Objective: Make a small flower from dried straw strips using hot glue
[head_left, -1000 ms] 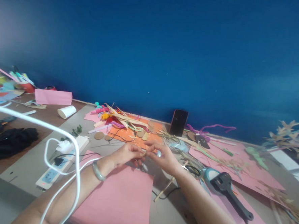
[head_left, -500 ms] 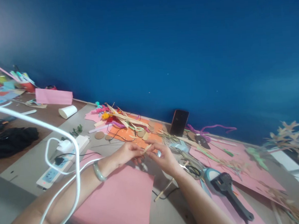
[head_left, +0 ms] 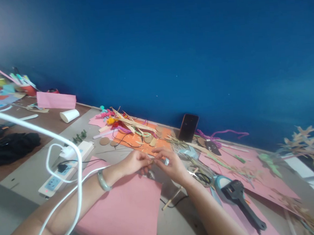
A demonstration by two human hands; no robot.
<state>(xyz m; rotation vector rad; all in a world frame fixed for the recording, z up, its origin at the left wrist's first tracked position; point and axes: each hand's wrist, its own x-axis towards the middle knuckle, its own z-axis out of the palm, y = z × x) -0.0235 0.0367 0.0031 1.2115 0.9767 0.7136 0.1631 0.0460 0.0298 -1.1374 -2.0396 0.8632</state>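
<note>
Closest, a big pink sheet [head_left: 131, 211] lies toward the near edge of the surface [head_left: 167, 225]. Above its far edge, the left hand [head_left: 134, 162] and right hand [head_left: 172, 164] come together. Both pinch a tiny tan bit [head_left: 152, 161] right between their fingertips; most of it is hidden. It looks like they are shaping or turning it, and the next move seems to need a soft, steady pinch. Past them lies an orange sheet [head_left: 124, 137]. A phone [head_left: 189, 128] leans by the far edge.
</note>
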